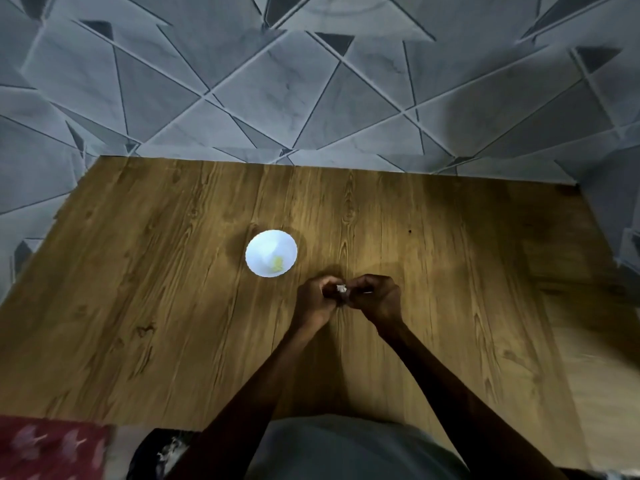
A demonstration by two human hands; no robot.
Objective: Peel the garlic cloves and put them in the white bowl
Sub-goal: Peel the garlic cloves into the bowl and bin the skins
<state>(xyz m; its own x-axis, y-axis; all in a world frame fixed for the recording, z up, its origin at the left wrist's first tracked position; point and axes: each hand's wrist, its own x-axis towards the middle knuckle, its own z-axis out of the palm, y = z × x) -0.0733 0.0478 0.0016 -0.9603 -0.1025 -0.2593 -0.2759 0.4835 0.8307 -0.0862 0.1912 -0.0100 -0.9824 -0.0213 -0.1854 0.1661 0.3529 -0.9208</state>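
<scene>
Mid-peel. Pinching one small garlic clove point(341, 289) between left hand point(313, 299) and right hand point(379, 296), fingers of both curled in, over the wooden counter point(138, 271). Shows only as a pale whitish bit in the gap, otherwise hidden behind fingertips. Cannot tell skin mostly on or mostly off: too small, blurred. Also a thin pale sliver at the right fingertips, skin or nail, cannot say.

Seeing the white bowl point(271, 253) just up-left of the left hand, near, not touching. Holds a small yellowish heap toward its near wall, probably peeled cloves point(277, 264) already dropped in. Reads as partly done, not the first clove. No unpeeled stock seen on the counter, so remaining count unknown.

Next, as a guess: strip the rest of the skin with thumb tips, gripping firm with one hand and pulling with the other. Then a short reach up-left and release low over the rim. Needs a tight pinch, being small and likely slippery once bare. Needs loose skin kept out of the bowl.

Elsewhere: grey geometric wall point(311, 98) behind, red cloth point(52, 445) at lower-left edge.
</scene>
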